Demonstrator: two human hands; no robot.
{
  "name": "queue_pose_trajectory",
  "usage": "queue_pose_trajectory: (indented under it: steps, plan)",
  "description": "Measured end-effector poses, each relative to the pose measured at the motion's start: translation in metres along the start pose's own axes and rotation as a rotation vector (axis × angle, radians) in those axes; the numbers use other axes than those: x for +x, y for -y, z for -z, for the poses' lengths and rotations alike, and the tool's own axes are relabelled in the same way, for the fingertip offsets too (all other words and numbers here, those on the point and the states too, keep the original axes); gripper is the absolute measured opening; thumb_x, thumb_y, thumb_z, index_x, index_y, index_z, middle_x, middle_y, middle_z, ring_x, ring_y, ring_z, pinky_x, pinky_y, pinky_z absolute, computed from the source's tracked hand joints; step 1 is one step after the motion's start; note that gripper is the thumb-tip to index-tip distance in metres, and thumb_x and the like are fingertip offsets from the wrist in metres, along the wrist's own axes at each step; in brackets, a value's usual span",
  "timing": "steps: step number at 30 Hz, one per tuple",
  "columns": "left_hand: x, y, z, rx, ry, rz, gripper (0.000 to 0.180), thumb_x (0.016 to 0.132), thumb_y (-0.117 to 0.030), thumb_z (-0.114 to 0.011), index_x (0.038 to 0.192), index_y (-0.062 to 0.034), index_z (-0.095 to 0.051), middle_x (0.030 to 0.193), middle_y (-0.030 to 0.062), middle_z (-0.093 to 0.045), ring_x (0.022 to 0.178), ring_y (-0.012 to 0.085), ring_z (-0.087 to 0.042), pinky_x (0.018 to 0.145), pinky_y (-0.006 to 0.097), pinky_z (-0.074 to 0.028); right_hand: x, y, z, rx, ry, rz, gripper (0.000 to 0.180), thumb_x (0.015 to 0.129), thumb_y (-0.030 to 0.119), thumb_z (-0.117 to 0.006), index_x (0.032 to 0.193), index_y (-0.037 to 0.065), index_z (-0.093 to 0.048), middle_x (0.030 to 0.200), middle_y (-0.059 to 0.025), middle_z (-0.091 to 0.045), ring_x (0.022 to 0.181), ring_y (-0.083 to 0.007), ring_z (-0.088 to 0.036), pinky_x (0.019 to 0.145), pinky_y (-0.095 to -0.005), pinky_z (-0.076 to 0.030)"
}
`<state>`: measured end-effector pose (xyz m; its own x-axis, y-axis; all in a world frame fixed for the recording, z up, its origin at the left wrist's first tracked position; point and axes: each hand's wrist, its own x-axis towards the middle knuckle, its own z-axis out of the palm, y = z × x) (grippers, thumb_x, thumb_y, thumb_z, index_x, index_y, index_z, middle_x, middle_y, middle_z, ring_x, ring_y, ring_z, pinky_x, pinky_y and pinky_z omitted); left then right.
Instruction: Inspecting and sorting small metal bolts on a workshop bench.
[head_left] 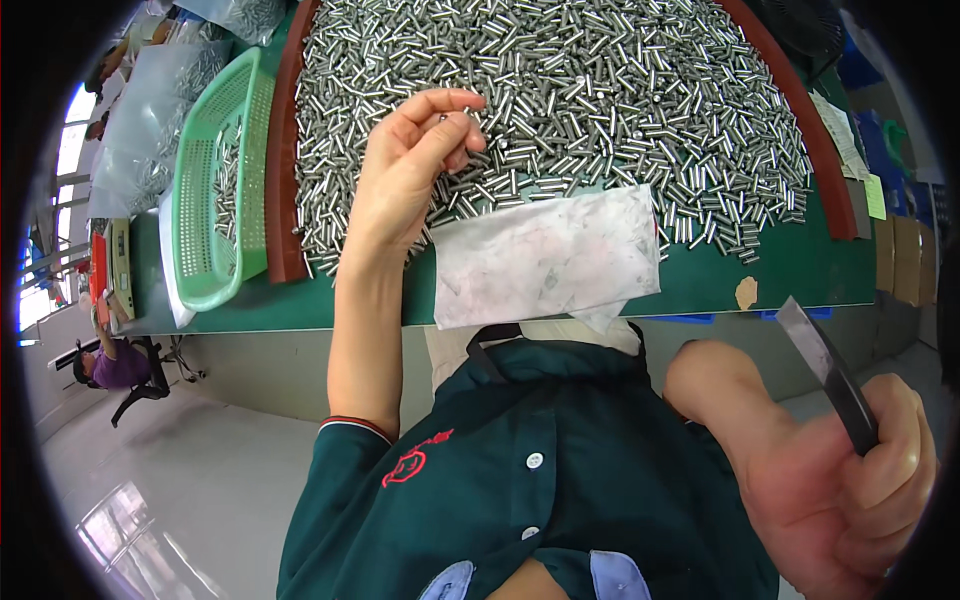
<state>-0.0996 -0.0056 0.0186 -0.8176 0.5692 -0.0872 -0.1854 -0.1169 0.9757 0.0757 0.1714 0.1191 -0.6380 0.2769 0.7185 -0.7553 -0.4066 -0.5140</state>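
Above a broad heap of short, shiny metal pins (pixel 560 90), my left hand (pixel 410 150) is raised with its fingers curled and the thumb brought against them. Whatever is between those fingertips is too small to make out against the pins behind. At the lower right, off the table's front edge, my right hand (pixel 850 490) is closed round a flat dark strip (pixel 835 375), blade-like, with a paler grey, slanted end pointing up and left. A smudged whitish cloth (pixel 545 255) lies folded at the table's front edge, right of my left wrist.
Red-brown rails (pixel 284 170) (pixel 800 110) border the heap on both sides of the green table (pixel 700 285). Left of it stands a light green perforated basket (pixel 205 290) holding some pins. Clear bags (pixel 150 130) of pins lie farther left. Another person (pixel 120 365) is at the far left.
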Motion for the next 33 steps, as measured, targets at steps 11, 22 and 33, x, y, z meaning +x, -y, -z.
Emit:
queue_pose_trajectory:
  steps: [11, 22, 33]
  plan:
    - [-0.029, -0.007, 0.002, 0.475, -0.162, 0.041, 0.011, 0.075, -0.007, -0.044, 0.074, -0.0021, -0.053, 0.06, -0.0041, -0.042, 0.055, 0.0028, -0.034, 0.047, 0.019, -0.027, -0.02, 0.017, 0.008, 0.022, -0.065, 0.053, 0.019, 0.066, 0.01, -0.057, 0.062, 0.01, -0.038, 0.049, -0.0004, -0.037, 0.034, -0.0122, -0.034, 0.031, -0.0234, -0.021]
    - [-0.025, 0.007, 0.001, 1.126, -0.123, -0.414, 0.009, 0.07, -0.003, -0.059, 0.079, -0.0022, -0.06, 0.057, 0.0079, -0.051, 0.045, 0.0147, -0.045, 0.045, 0.026, -0.036, -0.038, -0.046, 0.0, -0.468, -0.328, -0.383, 0.014, 0.077, 0.009, -0.057, 0.081, -0.004, -0.058, 0.067, -0.0058, -0.057, 0.053, -0.0046, -0.043, 0.048, -0.0182, -0.032]
    - [-0.023, 0.0, -0.008, 1.12, -0.046, -0.385, 0.007, 0.067, -0.004, -0.06, 0.074, -0.0024, -0.058, 0.052, 0.0049, -0.046, 0.044, 0.0113, -0.042, 0.042, 0.025, -0.033, -0.039, -0.078, 0.01, -0.179, -0.467, -0.389, 0.011, 0.08, 0.005, -0.053, 0.079, -0.005, -0.057, 0.064, 0.0, -0.053, 0.049, 0.0007, -0.033, 0.045, -0.0159, -0.026]
